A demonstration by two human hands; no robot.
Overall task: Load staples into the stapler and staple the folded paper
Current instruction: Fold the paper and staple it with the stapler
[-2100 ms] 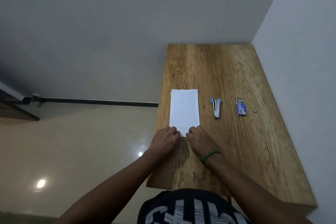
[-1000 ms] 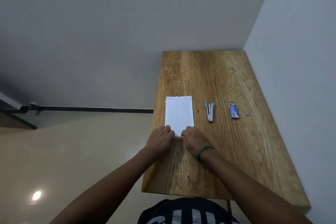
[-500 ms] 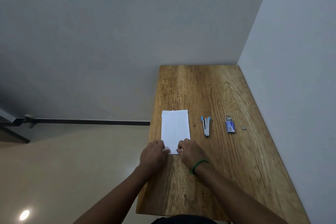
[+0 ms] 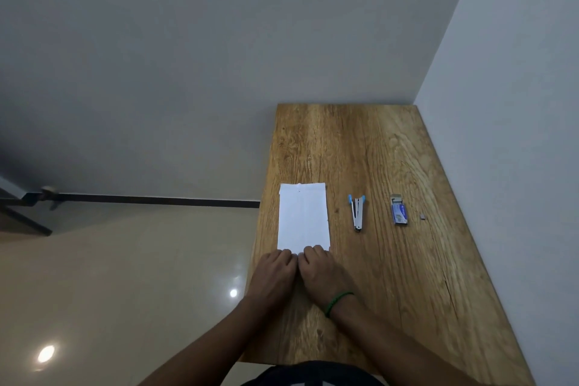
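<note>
While both hands sit at the bottom edge of the paper [image 4: 304,216], low in the middle of the frame, the job looks like it is only at its start. The left hand [image 4: 275,269] and the right hand [image 4: 324,271] are side by side and touch each other. Their knuckles are up and their fingers bend down onto that edge. The tips are hidden, so I cannot tell if they pinch the paper or just press on it. The white paper lies flat on the wooden table [image 4: 360,141], close to the table's left side. To the right of it, and apart from it, lies the small stapler [image 4: 356,212] with blue ends. Farther right is the blue staple box [image 4: 399,213], and just beside the box is a tiny grey bit [image 4: 423,216], too small to name. A green band [image 4: 340,302] is on the right wrist. I think the step in hand is getting the paper folded neat and flat. To do it well, both hands should push down the same amount so the sheet does not turn. The corners should meet before the fold is pressed hard. The paper is near the table's left side, so it should not be pushed that way. The stapler and box are untouched, so loading comes after.
</note>
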